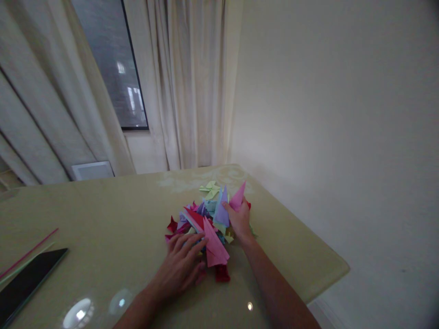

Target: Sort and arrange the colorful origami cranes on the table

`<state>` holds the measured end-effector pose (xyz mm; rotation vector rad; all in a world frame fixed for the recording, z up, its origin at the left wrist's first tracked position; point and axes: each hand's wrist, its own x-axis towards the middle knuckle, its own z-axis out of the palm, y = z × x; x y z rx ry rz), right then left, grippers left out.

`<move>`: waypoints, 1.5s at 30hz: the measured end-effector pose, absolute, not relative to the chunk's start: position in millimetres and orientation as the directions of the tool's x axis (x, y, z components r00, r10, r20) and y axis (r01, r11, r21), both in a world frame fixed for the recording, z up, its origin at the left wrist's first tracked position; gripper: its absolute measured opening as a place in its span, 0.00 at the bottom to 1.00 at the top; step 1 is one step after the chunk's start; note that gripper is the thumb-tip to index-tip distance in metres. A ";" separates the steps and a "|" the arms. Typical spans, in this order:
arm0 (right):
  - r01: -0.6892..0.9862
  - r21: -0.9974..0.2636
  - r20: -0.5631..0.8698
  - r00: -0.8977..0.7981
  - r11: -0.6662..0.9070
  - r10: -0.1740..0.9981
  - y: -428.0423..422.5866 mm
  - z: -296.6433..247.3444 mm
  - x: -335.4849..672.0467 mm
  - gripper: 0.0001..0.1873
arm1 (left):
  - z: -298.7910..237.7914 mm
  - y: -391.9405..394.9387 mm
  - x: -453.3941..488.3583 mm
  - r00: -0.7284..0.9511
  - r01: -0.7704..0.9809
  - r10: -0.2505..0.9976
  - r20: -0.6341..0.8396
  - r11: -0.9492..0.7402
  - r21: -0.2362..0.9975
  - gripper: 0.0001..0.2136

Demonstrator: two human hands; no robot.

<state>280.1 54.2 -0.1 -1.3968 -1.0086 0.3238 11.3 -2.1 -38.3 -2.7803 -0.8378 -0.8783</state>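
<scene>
Pink folded paper (216, 249) lies on the near side of the paper heap (210, 208), just right of your left hand (185, 260), the nearer one; its long axis runs from a far tip, leaning left, to a wide end towards you. Your left fingers are a little apart, tips at its edge. Your right hand (239, 219) meets a purple piece (222, 214) and a pink point (238, 196); whether it pinches either, you can't tell from here. The table's right edge (297, 220) slants nearby; leftward, the tabletop (120, 219) runs wide to a dark panel (32, 283).
</scene>
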 end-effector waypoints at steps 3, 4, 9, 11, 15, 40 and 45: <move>0.330 -0.920 0.372 0.553 0.214 0.745 51.9 4.4 279.3 0.24 | -30.7 -18.0 25.6 0.797 0.456 0.414 0.439 -0.890 0.010 0.33; 0.322 -0.923 0.361 0.536 0.210 0.763 51.0 4.8 278.6 0.24 | -27.4 -22.2 29.6 0.825 0.433 0.402 0.397 -0.901 0.013 0.34; 0.346 -0.920 0.349 0.509 0.184 0.787 49.9 2.5 275.3 0.26 | -18.8 -28.1 37.8 0.845 0.425 0.409 0.344 -0.905 0.029 0.35; 0.325 -0.927 0.341 0.522 0.188 0.782 51.1 2.0 276.0 0.26 | -21.6 -25.4 36.7 0.819 0.467 0.438 0.370 -0.884 0.016 0.33; 0.283 -0.928 0.362 0.541 0.241 0.759 52.7 4.7 283.3 0.30 | -30.4 -20.2 33.8 0.768 0.535 0.484 0.420 -0.845 -0.004 0.30; 0.726 -0.685 0.438 0.484 -0.068 0.757 51.5 -8.2 340.3 0.42 | -17.8 23.1 16.7 0.417 0.796 0.731 0.540 -0.581 0.171 0.26; 0.641 -0.755 0.328 0.185 0.139 0.926 57.8 -16.7 316.6 0.40 | -11.8 64.6 24.8 0.331 0.852 0.876 0.349 -0.437 0.289 0.38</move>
